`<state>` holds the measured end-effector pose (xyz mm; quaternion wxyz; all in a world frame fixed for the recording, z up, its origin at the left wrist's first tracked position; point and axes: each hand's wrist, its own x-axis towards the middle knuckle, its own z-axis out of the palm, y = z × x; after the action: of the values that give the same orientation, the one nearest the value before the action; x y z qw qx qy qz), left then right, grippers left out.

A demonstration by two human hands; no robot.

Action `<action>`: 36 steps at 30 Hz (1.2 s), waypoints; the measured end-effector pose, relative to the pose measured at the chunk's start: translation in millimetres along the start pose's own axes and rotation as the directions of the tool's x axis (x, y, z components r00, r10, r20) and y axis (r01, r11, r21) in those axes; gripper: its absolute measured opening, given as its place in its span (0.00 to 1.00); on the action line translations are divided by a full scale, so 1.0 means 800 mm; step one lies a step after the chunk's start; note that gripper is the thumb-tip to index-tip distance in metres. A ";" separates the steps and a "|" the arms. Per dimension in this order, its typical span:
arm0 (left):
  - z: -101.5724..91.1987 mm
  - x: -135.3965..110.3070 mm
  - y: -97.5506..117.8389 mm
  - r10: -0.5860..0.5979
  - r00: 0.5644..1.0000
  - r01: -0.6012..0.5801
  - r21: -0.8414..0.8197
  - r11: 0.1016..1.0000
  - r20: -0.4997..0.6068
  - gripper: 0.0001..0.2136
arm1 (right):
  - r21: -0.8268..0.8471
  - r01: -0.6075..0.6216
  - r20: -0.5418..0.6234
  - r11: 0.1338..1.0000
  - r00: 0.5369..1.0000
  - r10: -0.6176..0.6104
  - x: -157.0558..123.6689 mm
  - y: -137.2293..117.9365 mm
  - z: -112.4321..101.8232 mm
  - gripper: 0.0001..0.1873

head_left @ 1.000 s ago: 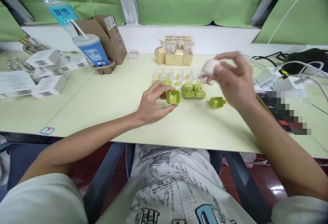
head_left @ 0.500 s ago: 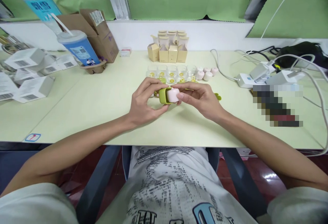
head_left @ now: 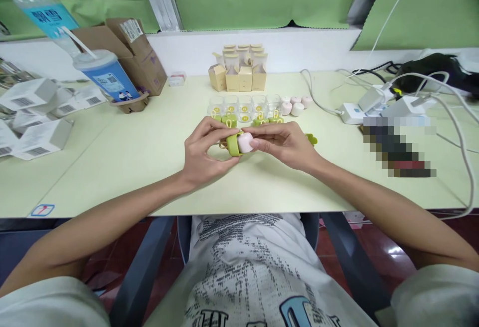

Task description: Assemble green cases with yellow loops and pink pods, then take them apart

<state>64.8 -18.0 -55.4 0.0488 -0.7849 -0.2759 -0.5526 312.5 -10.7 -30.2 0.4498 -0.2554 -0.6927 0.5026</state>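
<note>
Between the thumb and fingers of my left hand [head_left: 202,155] is a green silicone-looking case [head_left: 232,145], tipped on its side with a loop at its left end. A pale pink rounded block [head_left: 246,142] sits partly inside the case's right-hand opening. My right hand [head_left: 294,147] pinches the block's outer end, thumb in front and fingers over the top. Both things are held above the table. Just behind my hands lie more green cases with loops [head_left: 276,118], partly hidden by my fingers. A flat green piece [head_left: 312,139] shows beside my right hand.
Clear cups with yellow marks [head_left: 245,103] stand behind the cases, beside several pink blocks [head_left: 297,109]. Farther back are small open cartons [head_left: 239,79]. White boxes [head_left: 48,137], a blue drink cup [head_left: 112,80] and a cardboard box [head_left: 144,63] are left; a power strip [head_left: 352,112] with cables is right.
My view has shifted slightly. The green case has turned a little in my left hand, so its loop shows at the left. Both hands keep their grip.
</note>
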 end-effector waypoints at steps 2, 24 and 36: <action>0.001 -0.001 0.001 0.007 1.000 -0.007 -0.012 1.000 0.008 0.19 | -0.002 -0.015 -0.005 1.000 1.000 0.015 0.000 0.002 0.000 0.25; 0.017 -0.005 -0.002 0.008 0.997 0.002 -0.135 0.991 0.076 0.30 | -0.154 0.048 -0.056 0.987 0.997 -0.057 -0.003 0.011 0.023 0.30; 0.004 -0.001 0.000 -0.052 0.972 0.100 -0.206 0.973 0.227 0.10 | -0.314 0.164 0.008 0.935 0.985 -0.170 -0.006 0.020 0.001 0.32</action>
<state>67.1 -16.9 -57.7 -0.0890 -0.8308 -0.2478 -0.4904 312.4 -9.1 -46.9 0.4511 -0.2689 -0.7785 0.3437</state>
